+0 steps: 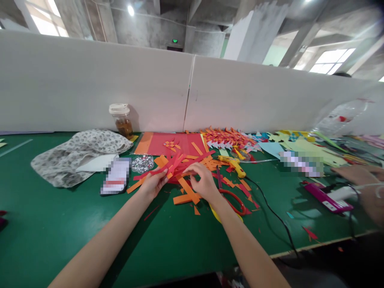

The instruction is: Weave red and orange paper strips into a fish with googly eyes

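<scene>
My left hand [154, 185] pinches a bundle of crossed red and orange paper strips [174, 164] at the middle of the table. Close by on the right, my right hand [205, 181] has its fingers curled in beside the red strips; what lies between its fingertips is hard to make out. Loose orange strips [186, 190] lie under and between both hands. Scissors with a red and yellow handle [235, 200] are partly covered by my right wrist. A small woven paper fish [171, 145] rests on red paper sheets [186, 138] behind the strips.
A yellow glue gun [234, 164] with a black cord lies right of the strips. Farther back is a pile of woven paper fish [231, 138]. On the left are a phone [116, 176], patterned cloth [81, 156] and cup [121, 120]. Another person's hand [366, 192] is at right.
</scene>
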`<move>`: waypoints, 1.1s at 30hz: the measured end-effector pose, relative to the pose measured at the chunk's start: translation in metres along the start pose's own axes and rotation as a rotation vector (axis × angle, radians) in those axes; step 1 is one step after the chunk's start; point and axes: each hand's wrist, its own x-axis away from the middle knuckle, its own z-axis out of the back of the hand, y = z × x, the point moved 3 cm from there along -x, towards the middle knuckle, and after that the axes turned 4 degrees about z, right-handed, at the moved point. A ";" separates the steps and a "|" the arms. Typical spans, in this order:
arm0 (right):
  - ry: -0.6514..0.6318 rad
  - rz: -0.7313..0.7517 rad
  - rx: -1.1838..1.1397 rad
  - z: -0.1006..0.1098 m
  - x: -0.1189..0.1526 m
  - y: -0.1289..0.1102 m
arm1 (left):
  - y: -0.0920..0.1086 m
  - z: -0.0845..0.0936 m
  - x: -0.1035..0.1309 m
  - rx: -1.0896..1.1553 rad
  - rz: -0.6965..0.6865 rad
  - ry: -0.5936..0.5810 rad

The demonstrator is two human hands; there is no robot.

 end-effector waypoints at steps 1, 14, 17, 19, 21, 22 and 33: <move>-0.033 -0.010 0.002 -0.001 0.000 0.001 | 0.000 0.000 0.000 0.002 0.004 -0.006; -0.076 -0.076 0.028 -0.004 -0.001 -0.001 | -0.003 -0.002 0.004 0.001 -0.007 -0.033; -0.016 -0.152 0.025 -0.005 -0.001 0.000 | -0.005 -0.007 0.010 -0.005 -0.014 -0.044; 0.009 -0.201 0.020 -0.006 0.000 0.001 | -0.006 -0.010 0.013 -0.017 -0.023 -0.075; 0.027 -0.246 0.018 -0.007 0.001 0.003 | -0.008 -0.012 0.015 -0.039 -0.046 -0.122; 0.034 -0.268 0.019 -0.008 0.001 0.004 | -0.009 -0.013 0.016 -0.052 -0.061 -0.141; 0.060 -0.406 0.124 -0.008 0.005 0.010 | -0.015 -0.016 0.020 -0.129 -0.190 -0.226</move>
